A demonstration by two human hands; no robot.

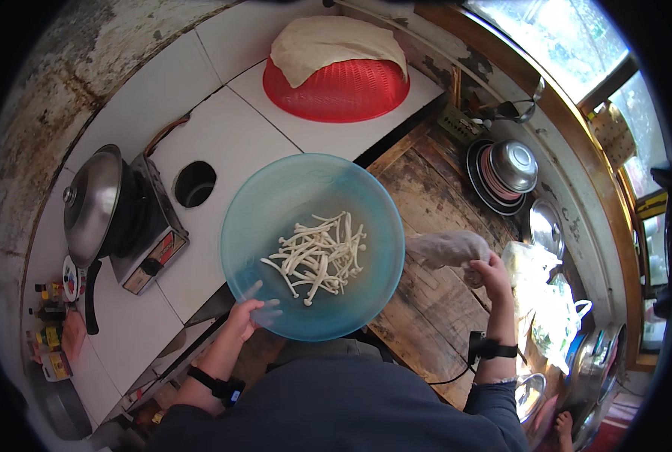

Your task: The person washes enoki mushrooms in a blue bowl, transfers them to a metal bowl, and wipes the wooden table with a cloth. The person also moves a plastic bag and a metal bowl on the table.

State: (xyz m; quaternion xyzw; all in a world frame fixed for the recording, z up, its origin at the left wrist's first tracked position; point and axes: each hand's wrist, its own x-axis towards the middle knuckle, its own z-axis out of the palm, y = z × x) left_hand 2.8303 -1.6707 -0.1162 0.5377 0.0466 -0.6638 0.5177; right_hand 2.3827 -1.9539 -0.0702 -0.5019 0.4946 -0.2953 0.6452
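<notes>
A translucent blue plastic basin [313, 169] is in front of me, with a heap of thin white mushrooms [319, 257] on its bottom. My left hand [245, 319] grips the basin's near left rim, thumb on the near side and fingers showing through the plastic. Out to the right, my right hand [491, 274] pinches a greyish cloth [451, 248] over the wooden table. The cloth reaches to the basin's right edge; whether they touch I cannot tell.
A cloth-covered red basket [336, 93] stands on the white tiled counter [245, 130]. At left are a lidded wok [93, 203] on a gas stove [149, 263] and a round hole [195, 184]. Stacked bowls [502, 175] and plastic bags [550, 316] are right. Another person's hand [564, 424] shows lower right.
</notes>
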